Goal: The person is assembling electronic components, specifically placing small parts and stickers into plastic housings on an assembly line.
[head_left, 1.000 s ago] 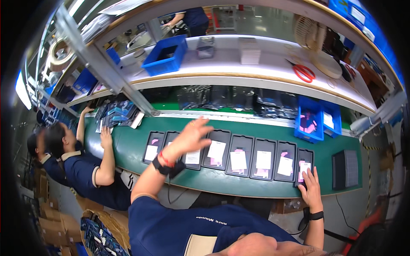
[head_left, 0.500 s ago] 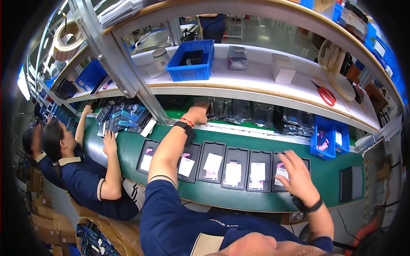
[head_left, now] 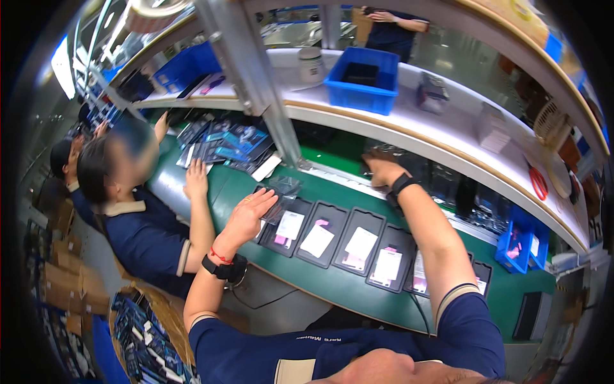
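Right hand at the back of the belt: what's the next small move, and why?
Probably close the right hand on the dark packets under the shelf and draw one back to the black trays. The left hand already rests on a clear bag by the leftmost tray.

A factory assembly line: workers in matching uniforms sit along a green conveyor [head_left: 332, 281] carrying black trays [head_left: 361, 243], blue bins [head_left: 361, 80] on shelves [head_left: 448, 137]

Bright overhead light, glare upper left, strong fisheye bending, dark blurred rim.
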`<control>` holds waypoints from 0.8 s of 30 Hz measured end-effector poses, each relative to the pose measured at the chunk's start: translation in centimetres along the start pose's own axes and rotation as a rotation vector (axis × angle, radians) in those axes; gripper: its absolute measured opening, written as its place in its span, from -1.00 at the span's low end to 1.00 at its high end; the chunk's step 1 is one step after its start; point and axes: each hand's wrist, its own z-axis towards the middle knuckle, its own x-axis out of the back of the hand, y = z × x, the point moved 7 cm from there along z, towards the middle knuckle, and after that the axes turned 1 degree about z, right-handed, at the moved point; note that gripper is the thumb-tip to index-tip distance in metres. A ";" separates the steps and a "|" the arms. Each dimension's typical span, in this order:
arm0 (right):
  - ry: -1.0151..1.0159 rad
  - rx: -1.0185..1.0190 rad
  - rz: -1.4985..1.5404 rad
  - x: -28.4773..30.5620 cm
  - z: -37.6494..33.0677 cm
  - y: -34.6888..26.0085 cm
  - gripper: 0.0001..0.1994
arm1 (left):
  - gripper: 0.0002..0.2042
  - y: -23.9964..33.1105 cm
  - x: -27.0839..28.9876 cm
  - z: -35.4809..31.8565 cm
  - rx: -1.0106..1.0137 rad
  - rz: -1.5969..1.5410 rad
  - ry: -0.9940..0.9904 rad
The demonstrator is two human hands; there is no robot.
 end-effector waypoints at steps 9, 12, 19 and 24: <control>0.559 0.342 -0.130 3.4 -4.6 -6.8 -0.89 | -0.31 -3.8 -4.7 -7.0 0.216 -0.030 -0.392; 0.699 0.564 -0.071 3.0 -9.5 -17.3 -0.83 | -0.26 -3.6 -4.5 -7.3 0.237 -0.080 -0.405; 0.520 0.655 -0.044 -7.5 -11.6 -24.0 -0.67 | -0.40 -2.5 -3.2 -3.1 0.352 -0.171 -0.315; 0.395 0.448 0.318 0.7 -10.7 -15.7 -0.79 | -0.52 4.4 -0.6 5.2 -0.054 -0.306 -0.262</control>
